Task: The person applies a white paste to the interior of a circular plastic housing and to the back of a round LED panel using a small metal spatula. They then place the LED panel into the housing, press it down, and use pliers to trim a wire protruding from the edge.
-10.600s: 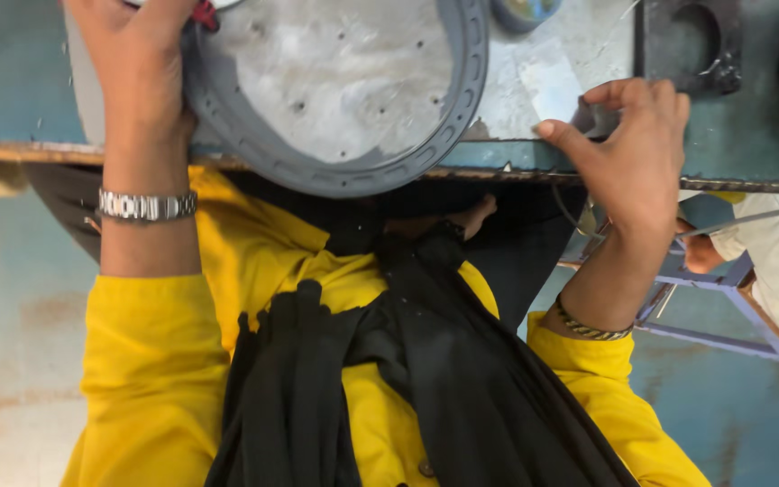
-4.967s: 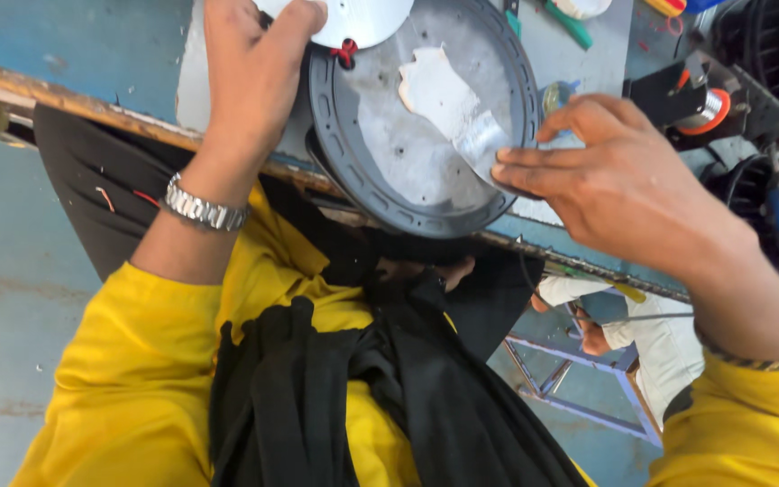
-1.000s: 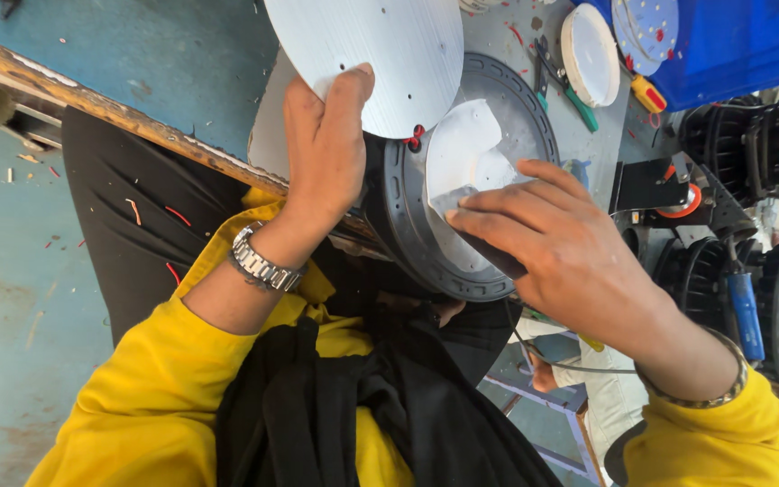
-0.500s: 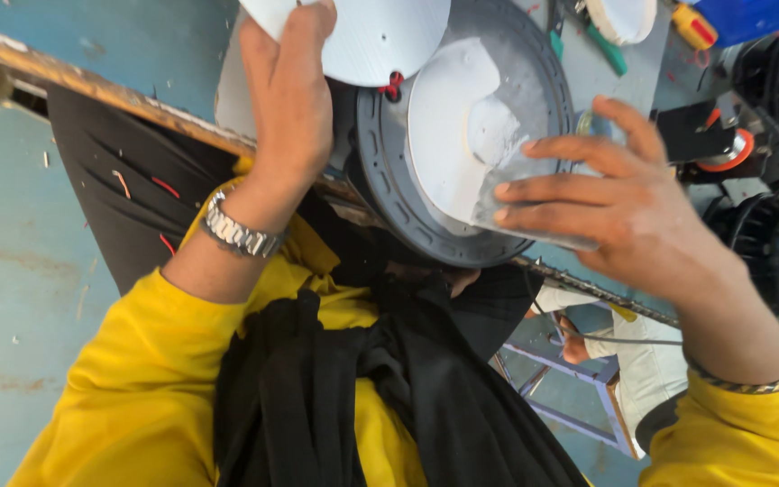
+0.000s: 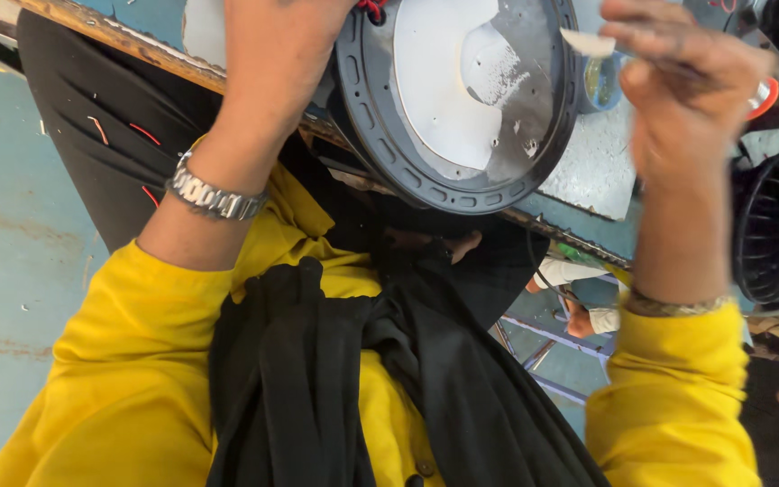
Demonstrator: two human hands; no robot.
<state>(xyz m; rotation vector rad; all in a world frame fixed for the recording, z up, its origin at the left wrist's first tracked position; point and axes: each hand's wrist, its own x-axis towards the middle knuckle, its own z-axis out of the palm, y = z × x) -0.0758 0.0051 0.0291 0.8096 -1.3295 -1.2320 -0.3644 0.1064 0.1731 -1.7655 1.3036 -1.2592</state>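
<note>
Two yellow sleeves (image 5: pixel 119 361) fill the lower part of the frame, with a dark cloth (image 5: pixel 380 379) hanging between them. From the lower left the left hand (image 5: pixel 272 54), with a metal wristwatch (image 5: pixel 214 194) below it, reaches up to the top centre and rests against the left rim of the round dark housing (image 5: pixel 462 185); its fingers are cut by the frame edge, so I cannot tell how they are closed. The housing lies tilted on the edge of the blue worktable (image 5: pixel 588 171), in the upper middle, and a white coating covers most of its inner plate, while the right part looks bare grey. At the upper right the right hand (image 5: pixel 687 90) is closed narrowly on a small white scrap (image 5: pixel 588 42), lifted just above the rim. I judge this as the spreading step; the next move probably needs the scrap brought down flat on the bare grey part. Farther right stand black finned parts (image 5: pixel 768 234).
</note>
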